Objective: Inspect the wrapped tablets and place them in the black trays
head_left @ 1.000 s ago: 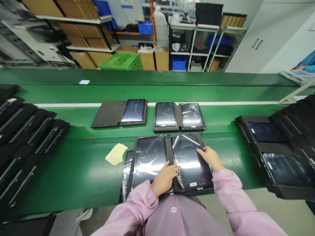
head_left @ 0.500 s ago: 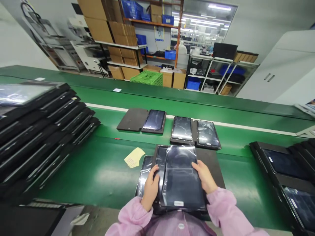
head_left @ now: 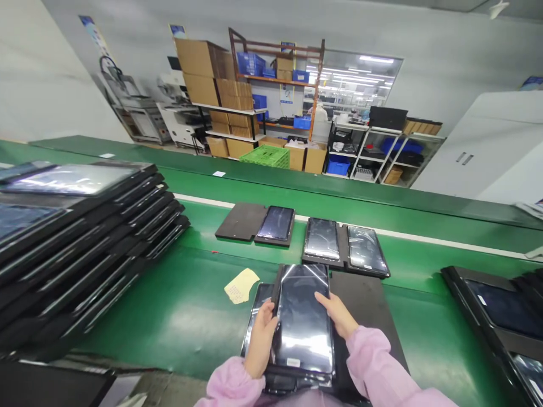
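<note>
A dark tablet screen [head_left: 303,316] under shiny clear film lies over the left part of a black foam tray [head_left: 365,305] in front of me. My left hand [head_left: 262,338] is closed on its left edge, thumb at the rim. On the right edge, my right hand [head_left: 337,315] grips the same screen, thumb on its face and the other fingers partly hidden. A white label [head_left: 293,362] shows near its lower end. Another glossy screen [head_left: 255,311] sticks out beneath at the left, partly covered by my left hand.
A tall stack of foam trays [head_left: 106,237] with screens stands at the left; more trays [head_left: 494,316] lie at the right. Beyond my hands are two screens in a tray [head_left: 343,249] and a tray with one screen [head_left: 275,223]. A yellow note [head_left: 241,286] lies on the green bench.
Both hands have brought the filmed screen left, so it now covers the screen that showed beside it on the tray. The camera view has tilted up slightly.
</note>
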